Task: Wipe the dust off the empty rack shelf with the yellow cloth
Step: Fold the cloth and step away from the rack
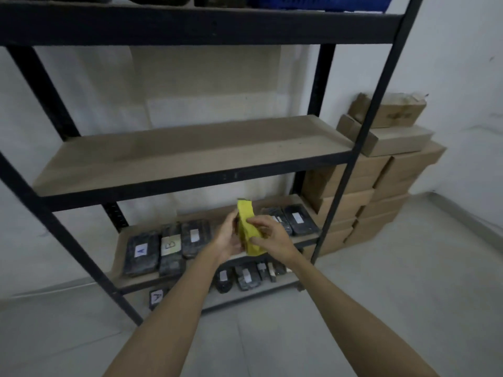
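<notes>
A folded yellow cloth (247, 223) is held upright between both my hands in front of the rack, below the empty shelf. My left hand (228, 236) grips its left side and my right hand (272, 236) pinches its right edge. The empty rack shelf (190, 151) is a bare brown board in a black metal frame, above and behind my hands, with faint dust specks on it.
Black upright posts (362, 137) frame the rack. The lower shelves hold several dark wrapped packs (141, 253), some labelled A and B. Stacked cardboard boxes (381, 175) stand to the right against the white wall. A top shelf (190, 25) carries dark items and a blue crate.
</notes>
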